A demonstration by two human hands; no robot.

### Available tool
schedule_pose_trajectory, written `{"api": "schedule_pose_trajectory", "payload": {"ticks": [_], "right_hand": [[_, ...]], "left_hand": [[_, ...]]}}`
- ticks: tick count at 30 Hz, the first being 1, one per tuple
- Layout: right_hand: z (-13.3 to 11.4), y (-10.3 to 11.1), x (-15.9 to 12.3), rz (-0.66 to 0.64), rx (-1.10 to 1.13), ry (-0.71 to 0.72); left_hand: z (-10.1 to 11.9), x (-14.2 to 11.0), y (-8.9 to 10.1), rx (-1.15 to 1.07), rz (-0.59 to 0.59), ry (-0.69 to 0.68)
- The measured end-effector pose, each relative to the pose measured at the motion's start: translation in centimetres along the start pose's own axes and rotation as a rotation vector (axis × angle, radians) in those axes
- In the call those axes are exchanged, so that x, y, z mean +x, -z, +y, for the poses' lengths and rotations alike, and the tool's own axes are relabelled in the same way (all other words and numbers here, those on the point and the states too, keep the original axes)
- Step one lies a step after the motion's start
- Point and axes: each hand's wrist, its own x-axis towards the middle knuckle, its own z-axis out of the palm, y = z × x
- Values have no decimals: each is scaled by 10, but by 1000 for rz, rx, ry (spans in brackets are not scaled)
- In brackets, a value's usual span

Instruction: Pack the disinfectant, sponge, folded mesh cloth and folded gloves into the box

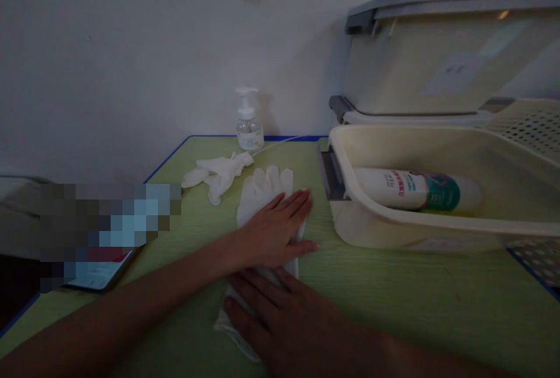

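Note:
A white glove (256,198) lies flat on the green table, its fingers pointing to the back. My left hand (273,229) rests on the palm part of this glove with the fingers stretched out and the thumb apart. Closer to me, my right hand (280,314) lies flat over the cuff end, fingers extended, covering part of it. Both hands touch the glove, and neither grips it. A second white glove (219,171) lies crumpled just behind and to the left.
A clear pump bottle (249,127) stands at the table's back edge. On the right, a cream basket (350,220) holds a white and green bottle (411,190). Behind it is a lidded storage box (406,69). A partly blurred phone-like device (94,279) lies at the left edge of the table (371,296).

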Motion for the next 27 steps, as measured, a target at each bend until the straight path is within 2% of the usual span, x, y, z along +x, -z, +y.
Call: {"api": "schedule_pose_trajectory", "payload": {"ticks": [8,18,27], "right_hand": [[-4,-10,1,88,-67,87],[2,-13,2,56,-12,114],[-2,-13,1,107,-101,112]], "left_hand": [[-2,1,0,40,14,-9],[-2,0,-4,41,58,-18],[-1,-1,-3,47,48,-21]]}}
